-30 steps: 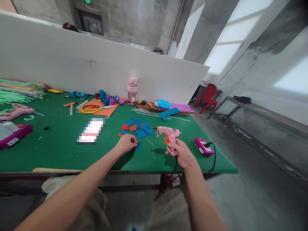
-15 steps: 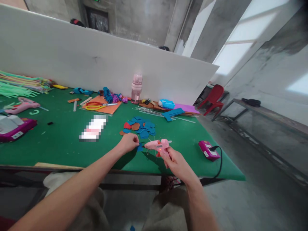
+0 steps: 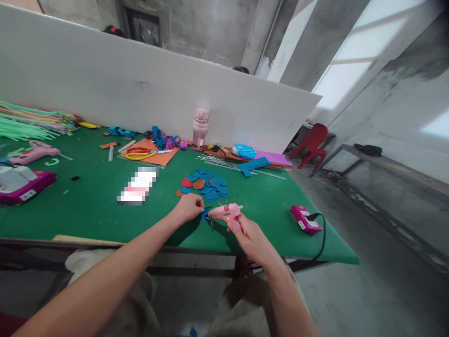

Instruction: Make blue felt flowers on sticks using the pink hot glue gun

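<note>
1. I've got the left hand (image 3: 191, 207) pinching a blue piece (image 3: 205, 215) near, mid-surface (image 3: 168, 223).
2. My right hand (image 3: 249, 235) grips the pink glue gun (image 3: 221, 213), nozzle at the piece.
3. Gluing looks underway; loose cut pieces (image 3: 212, 193) left, just far.

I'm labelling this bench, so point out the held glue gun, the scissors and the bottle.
Held glue gun (image 3: 222, 213): head view, on its pink barrel.
Scissors (image 3: 151, 153): head view, where handles meet blades.
Bottle (image 3: 200, 128): head view, middle of its side.
</note>
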Demonstrator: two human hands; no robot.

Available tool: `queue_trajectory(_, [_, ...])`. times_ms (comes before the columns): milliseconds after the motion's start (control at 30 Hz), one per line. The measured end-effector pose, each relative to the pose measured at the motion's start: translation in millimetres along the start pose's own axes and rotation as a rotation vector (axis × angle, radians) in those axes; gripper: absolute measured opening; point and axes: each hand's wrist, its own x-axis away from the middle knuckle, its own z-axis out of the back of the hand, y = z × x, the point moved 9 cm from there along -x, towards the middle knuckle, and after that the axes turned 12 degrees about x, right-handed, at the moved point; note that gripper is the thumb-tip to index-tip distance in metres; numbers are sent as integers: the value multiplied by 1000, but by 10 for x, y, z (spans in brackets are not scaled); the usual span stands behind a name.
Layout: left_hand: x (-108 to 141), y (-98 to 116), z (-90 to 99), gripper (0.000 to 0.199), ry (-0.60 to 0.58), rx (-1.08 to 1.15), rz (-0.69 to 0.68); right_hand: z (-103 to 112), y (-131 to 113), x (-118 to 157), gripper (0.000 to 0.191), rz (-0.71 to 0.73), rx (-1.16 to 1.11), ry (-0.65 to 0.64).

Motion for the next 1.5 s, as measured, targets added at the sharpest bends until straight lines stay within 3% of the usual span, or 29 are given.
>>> queue_trajectory(1500, [-5, 1, -5, 7, -6, 2, -4, -51, -49, -11, 32, 4, 5, -9])
